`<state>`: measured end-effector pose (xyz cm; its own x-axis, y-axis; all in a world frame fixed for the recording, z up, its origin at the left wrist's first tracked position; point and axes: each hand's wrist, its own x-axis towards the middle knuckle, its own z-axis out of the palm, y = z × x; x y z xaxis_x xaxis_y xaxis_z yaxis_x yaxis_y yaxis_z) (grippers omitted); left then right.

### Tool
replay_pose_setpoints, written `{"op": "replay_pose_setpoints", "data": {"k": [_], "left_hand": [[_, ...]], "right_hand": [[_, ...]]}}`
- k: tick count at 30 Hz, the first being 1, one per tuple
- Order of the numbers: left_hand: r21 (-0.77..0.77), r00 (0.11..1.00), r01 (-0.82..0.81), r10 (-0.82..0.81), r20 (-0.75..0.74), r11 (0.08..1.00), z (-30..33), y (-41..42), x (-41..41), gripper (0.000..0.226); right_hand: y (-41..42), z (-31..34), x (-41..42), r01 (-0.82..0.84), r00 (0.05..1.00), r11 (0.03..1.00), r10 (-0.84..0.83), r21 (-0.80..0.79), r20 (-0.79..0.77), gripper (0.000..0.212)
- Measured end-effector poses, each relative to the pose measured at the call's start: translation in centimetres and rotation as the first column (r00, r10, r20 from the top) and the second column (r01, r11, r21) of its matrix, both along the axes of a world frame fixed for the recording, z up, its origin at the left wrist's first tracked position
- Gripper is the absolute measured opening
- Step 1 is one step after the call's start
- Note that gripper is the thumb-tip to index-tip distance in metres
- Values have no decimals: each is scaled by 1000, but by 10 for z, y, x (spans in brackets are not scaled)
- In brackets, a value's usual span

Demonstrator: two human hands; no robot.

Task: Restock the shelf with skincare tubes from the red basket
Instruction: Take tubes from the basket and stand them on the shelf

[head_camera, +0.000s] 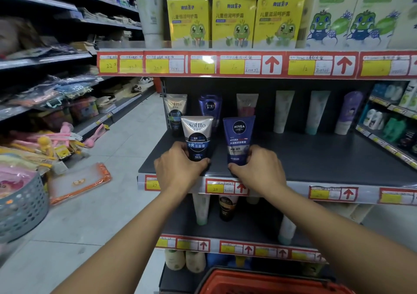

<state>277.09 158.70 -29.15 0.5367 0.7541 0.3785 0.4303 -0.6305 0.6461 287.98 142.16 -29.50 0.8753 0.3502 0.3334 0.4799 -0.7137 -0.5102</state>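
**So, two cleanser tubes going onto the middle shelf at once**

Okay, both hands are on the dark shelf (316, 158) right now. The left hand (178, 169) has its grip wrapped around the bottom of a silver Softto cream cleanser tube (197, 136), standing upright near the front edge. The right hand (259, 169) has its grip clenched round the base of a blue Nivea Men tube (238, 139), also upright, just beside the Softto one. Behind them, at the back of the shelf, stand another Softto tube (174, 110) and another Nivea Men tube (210, 108), then a row of pale and purple tubes off to the right. The red basket (270, 282) sits low at the bottom, under the person's arms. Yellow frog-printed boxes (233, 21) fill the shelf above.
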Motion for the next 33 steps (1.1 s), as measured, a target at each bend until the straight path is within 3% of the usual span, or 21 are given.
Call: {"op": "replay_pose_setpoints", "data": {"k": [11, 20, 33], "left_hand": [[-26, 988, -33, 29, -152, 999, 16, 68, 7, 71], [-102, 991, 15, -29, -133, 995, 15, 111, 33, 69], [-96, 999, 41, -42, -7, 994, -4, 125, 48, 73]], "right_hand": [[71, 9, 21, 1, 993, 1000, -4, -23, -122, 58], [103, 7, 47, -19, 997, 999, 17, -31, -74, 64], [116, -8, 67, -73, 997, 997, 72, 24, 13, 52]]}}
